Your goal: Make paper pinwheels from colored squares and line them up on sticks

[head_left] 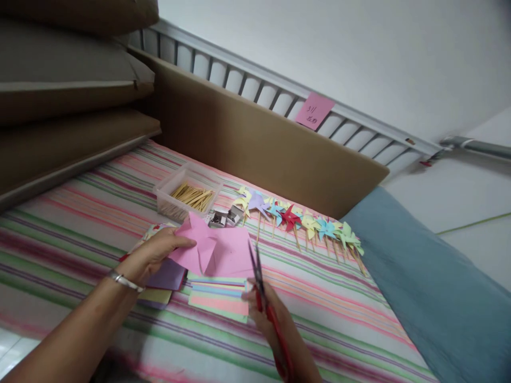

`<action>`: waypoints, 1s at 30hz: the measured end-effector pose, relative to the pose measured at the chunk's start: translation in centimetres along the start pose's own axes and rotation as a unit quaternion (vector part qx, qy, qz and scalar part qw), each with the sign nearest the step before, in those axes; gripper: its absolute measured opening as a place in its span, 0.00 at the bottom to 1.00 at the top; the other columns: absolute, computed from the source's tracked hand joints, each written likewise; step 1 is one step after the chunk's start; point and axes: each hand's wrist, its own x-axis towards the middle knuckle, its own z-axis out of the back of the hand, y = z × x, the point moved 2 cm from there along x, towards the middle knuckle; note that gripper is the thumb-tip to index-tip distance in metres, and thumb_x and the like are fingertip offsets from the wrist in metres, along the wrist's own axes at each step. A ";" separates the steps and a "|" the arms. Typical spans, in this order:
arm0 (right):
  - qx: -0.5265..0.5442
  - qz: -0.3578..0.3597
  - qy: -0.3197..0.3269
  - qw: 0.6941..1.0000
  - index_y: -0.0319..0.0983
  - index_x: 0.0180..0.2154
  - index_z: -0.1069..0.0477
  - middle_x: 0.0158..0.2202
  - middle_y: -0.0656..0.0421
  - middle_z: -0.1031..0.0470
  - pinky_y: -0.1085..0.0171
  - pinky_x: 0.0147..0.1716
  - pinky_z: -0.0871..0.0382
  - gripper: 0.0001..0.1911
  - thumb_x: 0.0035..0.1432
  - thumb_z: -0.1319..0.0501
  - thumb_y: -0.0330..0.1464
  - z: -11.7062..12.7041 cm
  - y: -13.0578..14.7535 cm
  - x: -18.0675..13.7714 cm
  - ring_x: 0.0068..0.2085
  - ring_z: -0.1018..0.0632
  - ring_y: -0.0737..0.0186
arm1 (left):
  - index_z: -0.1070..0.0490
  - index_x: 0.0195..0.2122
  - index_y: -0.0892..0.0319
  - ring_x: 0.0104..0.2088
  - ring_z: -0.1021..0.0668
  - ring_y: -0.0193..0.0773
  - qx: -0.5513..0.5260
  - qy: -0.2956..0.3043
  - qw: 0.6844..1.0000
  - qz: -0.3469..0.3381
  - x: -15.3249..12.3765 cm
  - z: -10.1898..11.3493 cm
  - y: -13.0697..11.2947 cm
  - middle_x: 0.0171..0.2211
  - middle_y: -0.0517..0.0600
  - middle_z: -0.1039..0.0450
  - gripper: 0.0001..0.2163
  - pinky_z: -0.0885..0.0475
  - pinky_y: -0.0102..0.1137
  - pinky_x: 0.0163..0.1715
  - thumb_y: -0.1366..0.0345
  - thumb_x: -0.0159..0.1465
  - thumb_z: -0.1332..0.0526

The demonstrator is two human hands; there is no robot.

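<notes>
Between the thumb and fingers of my left hand (pixel 163 246) is a pink paper pinwheel (pixel 197 239) with folded blades. Behind it is a flat pink paper sheet (pixel 235 250); whether the two touch is unclear. My right hand (pixel 275 314) holds red-handled scissors (pixel 282 346), their dark blades pointing up beside the sheet's right edge and slightly apart. Below the pink sheet lies a stack of coloured paper (pixel 217 306) with staggered edges. More coloured sheets (pixel 167 277), purple and yellow among them, lie partly hidden under my left wrist.
A clear plastic box (pixel 162 198) of thin wooden sticks stands beyond my left hand. Small containers (pixel 225 217) sit beside it. Several finished pinwheels on sticks (pixel 290 219) line the back of the striped cloth (pixel 319 298). A brown board (pixel 255 143) and stacked brown slabs (pixel 72 96) border the surface.
</notes>
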 end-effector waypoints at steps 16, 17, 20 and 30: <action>0.189 -0.005 -0.075 0.979 0.41 0.38 0.34 0.22 0.68 0.39 0.71 0.21 0.43 0.16 0.43 0.41 0.25 -1.9 0.6 1.5 0.21 0.37 0.71 | 0.24 0.27 0.63 0.19 0.27 0.35 0.107 0.233 0.964 0.066 -0.4 -5.7 4.4 0.20 0.48 0.25 0.07 0.36 0.26 0.20 0.65 0.48 0.33; 0.229 0.008 -0.080 0.970 0.40 0.38 0.34 0.23 0.67 0.37 0.70 0.21 0.42 0.15 0.45 0.41 0.27 -1.9 0.6 1.5 0.22 0.36 0.70 | 0.24 0.28 0.62 0.21 0.27 0.35 0.067 0.226 0.970 0.063 -0.4 -5.7 4.1 0.22 0.49 0.24 0.08 0.34 0.26 0.22 0.64 0.49 0.33; 0.318 0.046 -0.123 0.939 0.40 0.40 0.35 0.28 0.64 0.33 0.68 0.25 0.36 0.15 0.47 0.39 0.32 -2.0 0.7 1.5 0.26 0.31 0.67 | 0.24 0.34 0.59 0.29 0.24 0.36 -0.087 0.175 0.979 0.065 -0.4 -6.0 3.8 0.31 0.50 0.22 0.09 0.29 0.28 0.30 0.63 0.52 0.33; 0.263 0.035 -0.227 0.937 0.40 0.41 0.38 0.33 0.61 0.31 0.65 0.33 0.32 0.14 0.50 0.41 0.33 -4.2 1.6 1.8 0.34 0.27 0.63 | 0.24 0.35 0.57 0.36 0.22 0.41 -0.118 0.120 0.983 0.078 -2.4 -8.5 5.3 0.37 0.50 0.21 0.14 0.29 0.31 0.34 0.65 0.47 0.30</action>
